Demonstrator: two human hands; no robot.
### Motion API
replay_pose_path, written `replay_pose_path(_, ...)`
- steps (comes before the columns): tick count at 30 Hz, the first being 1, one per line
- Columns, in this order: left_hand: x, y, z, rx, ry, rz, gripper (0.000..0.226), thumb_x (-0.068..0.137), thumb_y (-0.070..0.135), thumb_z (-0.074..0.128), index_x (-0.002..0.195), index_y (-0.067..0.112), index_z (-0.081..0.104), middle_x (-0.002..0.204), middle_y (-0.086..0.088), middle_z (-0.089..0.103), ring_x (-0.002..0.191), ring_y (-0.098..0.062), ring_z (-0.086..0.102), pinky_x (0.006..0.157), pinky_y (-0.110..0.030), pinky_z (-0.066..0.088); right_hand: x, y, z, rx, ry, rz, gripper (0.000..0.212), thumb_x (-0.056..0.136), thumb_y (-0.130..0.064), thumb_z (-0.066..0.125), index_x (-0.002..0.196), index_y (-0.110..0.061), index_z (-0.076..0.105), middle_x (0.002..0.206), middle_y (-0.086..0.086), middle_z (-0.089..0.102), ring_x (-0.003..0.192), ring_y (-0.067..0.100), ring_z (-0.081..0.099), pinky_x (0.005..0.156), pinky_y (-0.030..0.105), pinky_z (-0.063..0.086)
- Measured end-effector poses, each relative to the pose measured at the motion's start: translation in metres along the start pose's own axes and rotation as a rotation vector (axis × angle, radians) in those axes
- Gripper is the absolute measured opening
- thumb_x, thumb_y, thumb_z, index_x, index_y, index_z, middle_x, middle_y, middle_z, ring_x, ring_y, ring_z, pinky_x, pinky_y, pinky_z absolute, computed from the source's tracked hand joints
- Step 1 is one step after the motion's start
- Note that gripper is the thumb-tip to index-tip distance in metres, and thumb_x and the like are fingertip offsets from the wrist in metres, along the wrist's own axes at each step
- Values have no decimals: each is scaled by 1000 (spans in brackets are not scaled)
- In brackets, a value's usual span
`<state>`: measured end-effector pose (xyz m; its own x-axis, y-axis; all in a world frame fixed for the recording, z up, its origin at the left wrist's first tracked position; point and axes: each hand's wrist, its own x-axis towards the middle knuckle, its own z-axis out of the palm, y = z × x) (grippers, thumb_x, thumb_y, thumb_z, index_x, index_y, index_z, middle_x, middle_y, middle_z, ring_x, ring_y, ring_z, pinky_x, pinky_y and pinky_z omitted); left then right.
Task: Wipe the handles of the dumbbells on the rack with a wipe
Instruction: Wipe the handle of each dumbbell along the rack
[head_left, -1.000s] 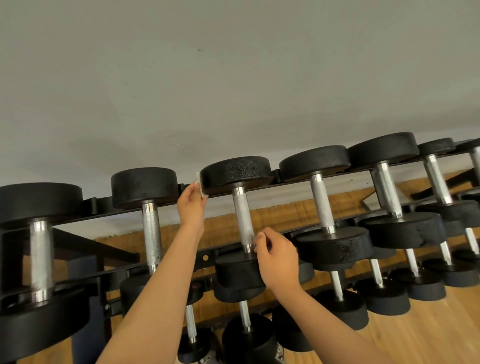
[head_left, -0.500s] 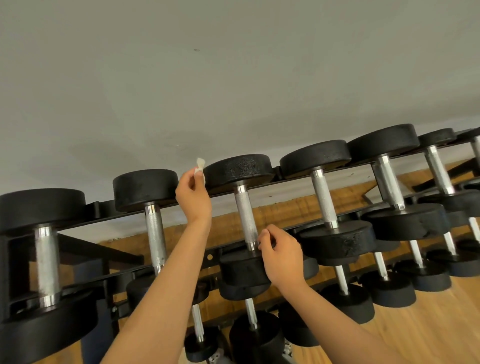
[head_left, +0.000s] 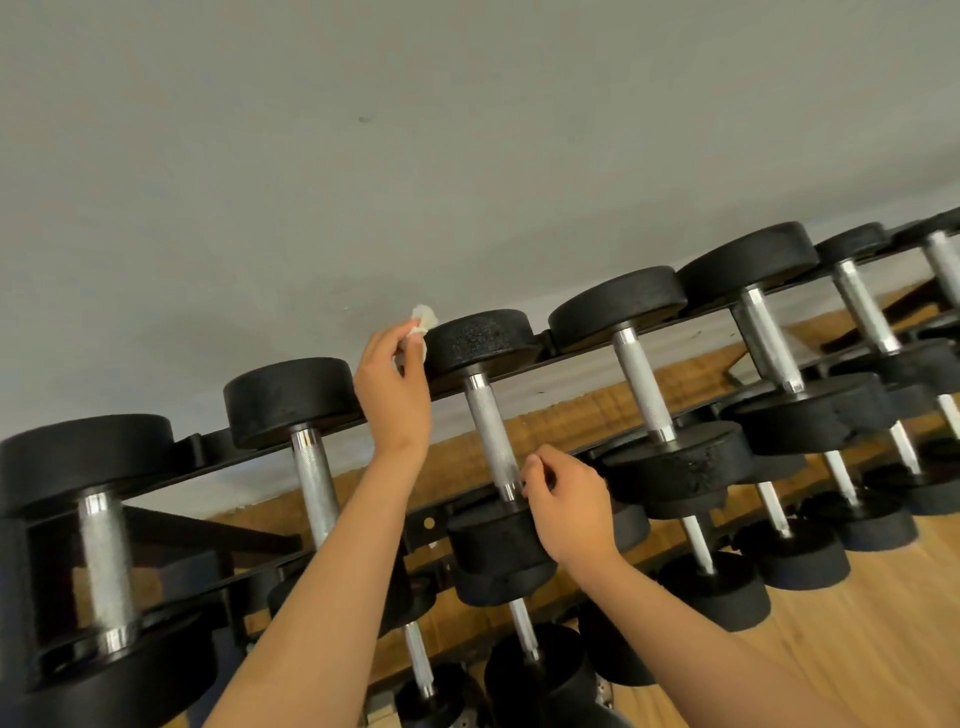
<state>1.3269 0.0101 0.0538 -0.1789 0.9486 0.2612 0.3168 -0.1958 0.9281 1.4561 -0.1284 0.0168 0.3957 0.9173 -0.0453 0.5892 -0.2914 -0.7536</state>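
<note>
Left hand (head_left: 392, 395) pinches a crumpled white wipe (head_left: 422, 323) beside the far head of a black round-headed dumbbell (head_left: 480, 345) on the black steel rack (head_left: 205, 447). Right hand (head_left: 569, 506) curls at the lower end of its knurled silver handle (head_left: 491, 436); whether it grips, I cannot tell.

This was a gym's free-weight corner. A tiered black steel rack (head_left: 218, 532) ran across the frame from lower left to upper right. It carried rows of black round-headed dumbbells (head_left: 618, 306) with knurled metal handles, of differing sizes. A plain grey wall (head_left: 363, 156) filled the upper half, and a wooden floor (head_left: 857, 649) showed at lower right.
</note>
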Motion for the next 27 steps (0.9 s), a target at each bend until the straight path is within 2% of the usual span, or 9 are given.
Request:
replay_pose_path(4,-15,8,7,59,-43,103,22,95,12,60,114,12,69,114,-1,67,104,-11,61,100,-29,48,1,1,0,4,-3,-14,32,98,-28,43,67,-21,52,62,-2,57,58,12,53,54,33,44)
replay_pose_path(7,-24,4,4,187,-60,200,23,93,13,62,115,10,69,120,-3,67,116,-16,60,115,-21,28,1,2,0,-3,-7,-59,32,98,-25,45,65,-27,46,59,-5,51,56,10,48,53,26,38)
replay_pose_path(9,-19,6,1,228,-87,215,22,92,14,63,113,11,70,119,-3,68,113,-20,62,115,-16,25,2,3,-1,-3,0,-100,32,97,-25,46,65,-27,44,57,-7,46,54,9,46,51,22,35)
replay_pose_path(11,-8,14,3,235,-122,217,20,93,16,63,111,12,71,114,0,69,104,-22,64,113,-26,35,2,5,0,-4,8,-137,31,96,-25,46,66,-26,45,55,-9,44,53,8,45,51,20,34)
replay_pose_path(13,-1,25,10,239,-159,224,19,95,17,61,111,13,71,108,4,69,93,-15,62,99,-37,47,3,5,0,-14,9,-165,30,96,-31,42,67,-25,47,56,-9,44,53,8,45,51,23,35)
replay_pose_path(16,-5,33,23,291,-153,277,19,95,14,60,109,11,72,108,-2,70,98,-17,62,98,-46,49,3,6,1,-49,10,-197,36,92,-39,30,68,-23,52,56,-10,46,52,6,44,54,23,31)
replay_pose_path(21,-22,26,25,416,-146,343,21,93,11,62,111,11,72,124,-6,66,119,-13,56,114,-27,31,5,6,0,-82,6,-240,36,92,-36,33,68,-22,56,57,-13,45,51,4,41,57,21,31)
replay_pose_path(24,-16,33,25,449,-164,353,20,93,11,62,110,8,72,118,-8,69,114,-17,59,107,-37,42,5,6,-1,-69,-6,-250,30,93,-33,42,69,-22,58,59,-14,46,53,3,42,58,22,35)
replay_pose_path(27,-7,47,32,473,-200,306,21,96,15,59,111,10,71,111,-5,70,103,-22,62,98,-36,47,6,5,-2,-57,-41,-257,22,91,-29,52,70,-25,59,60,-12,53,55,5,50,61,28,47)
